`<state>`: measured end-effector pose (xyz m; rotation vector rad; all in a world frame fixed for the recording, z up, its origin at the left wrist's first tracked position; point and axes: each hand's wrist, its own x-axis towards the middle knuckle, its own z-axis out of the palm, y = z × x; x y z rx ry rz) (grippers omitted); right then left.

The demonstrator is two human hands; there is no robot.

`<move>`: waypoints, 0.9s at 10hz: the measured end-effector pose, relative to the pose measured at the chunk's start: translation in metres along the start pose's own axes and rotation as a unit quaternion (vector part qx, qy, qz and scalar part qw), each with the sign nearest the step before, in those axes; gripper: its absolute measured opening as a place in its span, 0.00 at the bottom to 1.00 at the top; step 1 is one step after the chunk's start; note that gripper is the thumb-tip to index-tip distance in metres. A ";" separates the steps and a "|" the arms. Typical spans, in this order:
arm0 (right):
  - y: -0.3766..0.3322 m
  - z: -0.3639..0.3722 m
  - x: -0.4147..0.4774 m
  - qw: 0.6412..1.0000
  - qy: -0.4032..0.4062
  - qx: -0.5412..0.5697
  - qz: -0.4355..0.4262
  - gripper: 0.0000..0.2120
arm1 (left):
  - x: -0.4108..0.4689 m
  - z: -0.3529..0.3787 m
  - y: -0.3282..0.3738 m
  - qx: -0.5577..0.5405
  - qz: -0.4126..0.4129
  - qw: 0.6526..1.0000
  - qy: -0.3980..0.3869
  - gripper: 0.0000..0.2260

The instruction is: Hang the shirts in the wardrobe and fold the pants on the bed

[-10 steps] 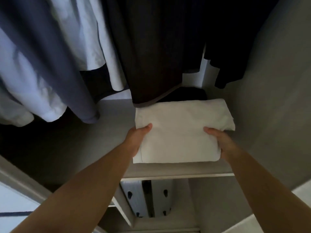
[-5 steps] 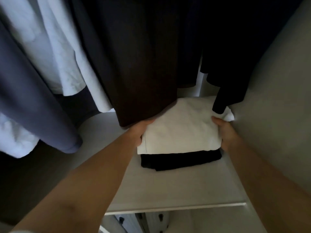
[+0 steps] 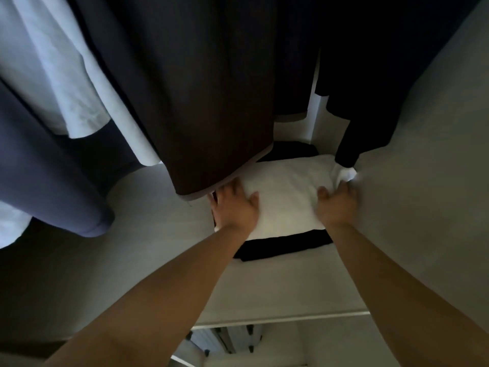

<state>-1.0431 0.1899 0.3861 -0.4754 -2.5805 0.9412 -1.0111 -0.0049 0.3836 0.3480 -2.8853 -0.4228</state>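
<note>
- both bare arms reach straight out ahead, side by side
- left hand (image 3: 235, 205) is palm down, fingers spread flat, thumb sticking out to the right
- right hand (image 3: 337, 205) is palm down too, thumb angled inward; fingertips are hidden, so can't tell how curled they are

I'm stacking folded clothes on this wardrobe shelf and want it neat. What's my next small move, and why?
Probably let go and draw both hands back. The white folded garment already lies on the black folded one on the shelf, your left hand flat on it, right hand at its edge.
</note>
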 end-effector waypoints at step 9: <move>0.057 -0.027 -0.084 0.989 -0.120 0.012 -0.087 0.30 | -0.149 0.007 -0.055 -0.049 0.134 0.990 0.004 0.29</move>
